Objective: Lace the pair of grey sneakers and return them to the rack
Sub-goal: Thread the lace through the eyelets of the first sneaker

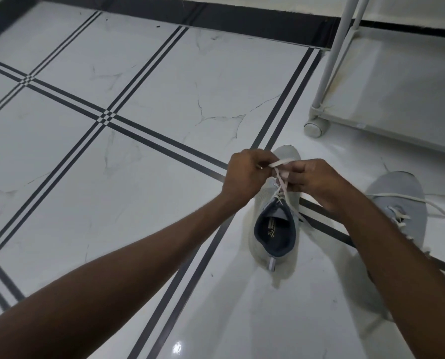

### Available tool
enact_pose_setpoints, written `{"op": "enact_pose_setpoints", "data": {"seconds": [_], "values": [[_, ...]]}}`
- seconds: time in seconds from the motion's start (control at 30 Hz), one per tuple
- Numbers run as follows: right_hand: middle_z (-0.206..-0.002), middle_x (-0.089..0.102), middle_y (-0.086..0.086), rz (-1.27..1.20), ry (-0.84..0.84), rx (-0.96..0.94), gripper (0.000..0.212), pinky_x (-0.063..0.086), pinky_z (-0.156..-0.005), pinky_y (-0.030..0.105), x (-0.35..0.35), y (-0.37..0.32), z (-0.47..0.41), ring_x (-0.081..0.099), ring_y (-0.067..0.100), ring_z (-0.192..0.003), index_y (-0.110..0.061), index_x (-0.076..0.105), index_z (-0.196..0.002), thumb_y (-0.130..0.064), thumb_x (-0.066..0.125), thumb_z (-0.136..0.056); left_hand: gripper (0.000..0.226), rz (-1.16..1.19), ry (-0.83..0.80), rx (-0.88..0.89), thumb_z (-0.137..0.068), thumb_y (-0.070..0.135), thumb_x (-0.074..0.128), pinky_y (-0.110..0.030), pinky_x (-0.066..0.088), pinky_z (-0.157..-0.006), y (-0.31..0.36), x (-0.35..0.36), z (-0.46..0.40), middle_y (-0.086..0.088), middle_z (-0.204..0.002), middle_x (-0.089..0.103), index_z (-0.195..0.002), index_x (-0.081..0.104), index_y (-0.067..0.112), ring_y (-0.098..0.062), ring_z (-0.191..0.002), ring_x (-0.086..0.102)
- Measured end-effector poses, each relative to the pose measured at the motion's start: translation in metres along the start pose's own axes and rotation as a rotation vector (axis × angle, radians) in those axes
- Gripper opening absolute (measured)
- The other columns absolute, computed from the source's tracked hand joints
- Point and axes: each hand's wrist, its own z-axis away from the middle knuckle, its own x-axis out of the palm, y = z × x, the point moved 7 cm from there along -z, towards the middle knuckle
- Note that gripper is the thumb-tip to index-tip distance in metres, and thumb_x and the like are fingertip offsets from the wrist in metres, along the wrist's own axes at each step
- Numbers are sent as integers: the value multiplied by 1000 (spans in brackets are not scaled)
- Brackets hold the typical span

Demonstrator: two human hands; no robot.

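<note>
A grey sneaker [273,244] with a dark blue lining stands on the floor, heel toward me and toe pointing away. Its white lace [281,163] rises from the eyelets and is pulled taut above the tongue. My left hand [247,174] pinches one end of that lace. Close beside it, my right hand [317,181] grips the other strand. The second grey sneaker [400,200] lies to the right, partly hidden by my right forearm, with its white lace [423,203] loose in a loop across the floor.
A white shoe rack [387,99] on a castor wheel [316,126] stands at the upper right, with its lowest shelf showing nothing on it. The floor is white marble tile with dark stripe lines [107,117]. A dark skirting band [216,16] runs along the far wall.
</note>
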Motion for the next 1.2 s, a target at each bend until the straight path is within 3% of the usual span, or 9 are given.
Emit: {"op": "enact_pose_setpoints", "data": {"seconds": [0.13, 0.23, 0.4, 0.47, 0.53, 0.63, 0.77, 0.97, 1.2], "values": [[-71, 66, 12, 124, 309, -73, 13, 58, -64, 30, -29, -9, 6, 62, 18, -62, 1, 74, -93, -5, 62, -90, 17, 475, -97, -411, -81, 6, 71, -43, 56, -96, -35, 6, 7, -13, -97, 77, -96, 79, 9, -32, -100, 71], [-56, 58, 6, 121, 469, 15, 14, 44, -51, 29, -58, -5, 14, 47, 20, -48, -2, 76, -85, -9, 63, -82, 20, 630, -121, -646, -88, 5, 64, -40, 54, -98, -55, 1, 20, -18, -106, 75, -104, 75, 2, -29, -94, 72], [-81, 72, 0, 791, 784, -96, 17, 48, -72, 33, -79, -10, 39, 62, 27, -80, -24, 76, -84, -22, 60, -80, 23, 510, -52, -913, -92, 5, 63, -28, 60, -74, -86, -9, 39, -21, -98, 73, -111, 67, -7, -21, -76, 68], [-99, 72, 7, 916, 799, -138, 18, 44, -85, 40, -68, -5, 39, 57, 36, -100, -22, 76, -93, -17, 64, -81, 42, 270, -63, -833, -86, 10, 71, -34, 61, -78, -91, -10, 35, -20, -112, 70, -123, 58, -5, -24, -90, 68], [-118, 69, 8, 916, 714, -157, 24, 39, -92, 37, -50, 5, 34, 53, 35, -109, -18, 75, -102, -9, 66, -83, 65, -92, -83, -549, -81, 21, 77, -41, 54, -94, -78, -11, 21, -9, -124, 61, -137, 48, 6, -25, -109, 60], [-111, 74, 7, 756, 457, -190, 32, 45, -87, 26, -11, 22, 29, 65, 29, -100, -20, 76, -104, -2, 63, -80, 47, -287, -218, -177, -79, 24, 79, -34, 47, -97, -43, 12, 12, -6, -124, 67, -123, 66, 15, -21, -113, 61], [-94, 77, 3, 700, 397, -231, 26, 56, -81, 34, -1, 37, 35, 69, 26, -87, -21, 76, -96, -4, 66, -79, 13, -276, -307, -162, -80, 26, 78, -21, 42, -59, -40, 36, 18, -2, -79, 77, -89, 78, 16, -9, -64, 63], [-66, 72, -1, 568, 391, -201, 14, 55, -58, 24, -9, 40, 38, 69, 13, -59, -19, 73, -76, -5, 74, -77, 25, -212, -462, -207, -79, 30, 80, -21, 49, -66, -47, 38, 22, -4, -83, 74, -98, 73, 15, -13, -76, 68], [-57, 63, -9, 622, 451, -228, 17, 40, -51, 14, -22, 41, 43, 58, 7, -56, -14, 71, -65, 2, 72, -71, 12, -443, -401, 57, -79, -2, 69, -21, 47, -62, -41, 18, 25, -4, -77, 72, -79, 73, 8, -14, -70, 66]]}}
